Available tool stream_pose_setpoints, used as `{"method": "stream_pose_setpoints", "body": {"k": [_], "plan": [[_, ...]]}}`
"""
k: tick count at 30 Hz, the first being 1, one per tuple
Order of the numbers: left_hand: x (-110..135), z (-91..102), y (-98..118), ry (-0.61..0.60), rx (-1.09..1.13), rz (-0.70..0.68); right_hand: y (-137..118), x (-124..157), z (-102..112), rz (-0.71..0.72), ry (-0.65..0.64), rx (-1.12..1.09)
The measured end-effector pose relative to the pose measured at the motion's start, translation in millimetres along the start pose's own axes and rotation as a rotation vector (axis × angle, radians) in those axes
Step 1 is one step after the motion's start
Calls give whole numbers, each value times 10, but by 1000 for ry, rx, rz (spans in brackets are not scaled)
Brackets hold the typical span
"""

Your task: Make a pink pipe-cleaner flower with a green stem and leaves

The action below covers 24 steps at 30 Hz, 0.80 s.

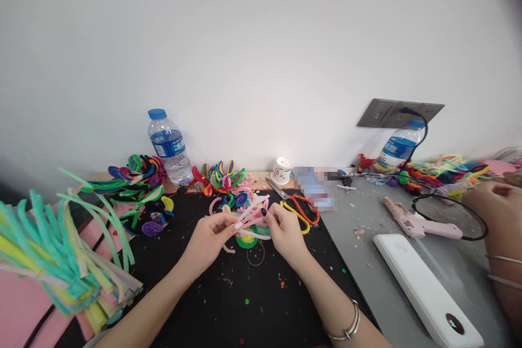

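Note:
My left hand (pixel 212 239) and my right hand (pixel 285 231) meet above a black mat (pixel 244 293). Both pinch a bundle of pale pink pipe cleaners (pixel 253 212) that points up and away from me. Under the hands lie a green and yellow pipe-cleaner piece (pixel 247 240) and a thin ring (pixel 256 254). Scissors with yellow and red handles (pixel 299 209) rest just right of my right hand.
Bundled pipe cleaners (pixel 61 261) lie at the left, and finished colourful flowers (pixel 138 182) at the back. Two water bottles (pixel 169 147) (pixel 397 149), a small white cup (pixel 281 170), a pink glue gun (pixel 416 223) and a white power bank (pixel 424 288) are around. Another person's arm (pixel 501 228) is at the right.

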<state>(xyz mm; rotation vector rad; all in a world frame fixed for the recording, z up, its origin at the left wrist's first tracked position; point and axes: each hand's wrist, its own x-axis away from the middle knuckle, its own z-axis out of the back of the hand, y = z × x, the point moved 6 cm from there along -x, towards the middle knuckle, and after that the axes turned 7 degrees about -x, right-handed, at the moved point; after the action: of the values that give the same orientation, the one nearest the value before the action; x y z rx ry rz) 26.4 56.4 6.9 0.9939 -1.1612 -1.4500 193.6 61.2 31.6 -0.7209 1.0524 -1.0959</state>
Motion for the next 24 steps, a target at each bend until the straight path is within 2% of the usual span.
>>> {"method": "stream_pose_setpoints", "body": {"k": [5,10,15,19,24], "plan": [[-32,64,-71,105,87,49,157,-17,-54,-132,-31,-381],[-6,156,-8,239,148,18,232,12,-190,-284,-42,-764],[21,122,30,234,102,-16,210,73,-337,-378,-101,-878],[41,102,60,221,3,-67,204,62,-286,-357,-36,-930],[37,77,83,180,-51,-99,166,52,-239,-345,-26,-935]]}}
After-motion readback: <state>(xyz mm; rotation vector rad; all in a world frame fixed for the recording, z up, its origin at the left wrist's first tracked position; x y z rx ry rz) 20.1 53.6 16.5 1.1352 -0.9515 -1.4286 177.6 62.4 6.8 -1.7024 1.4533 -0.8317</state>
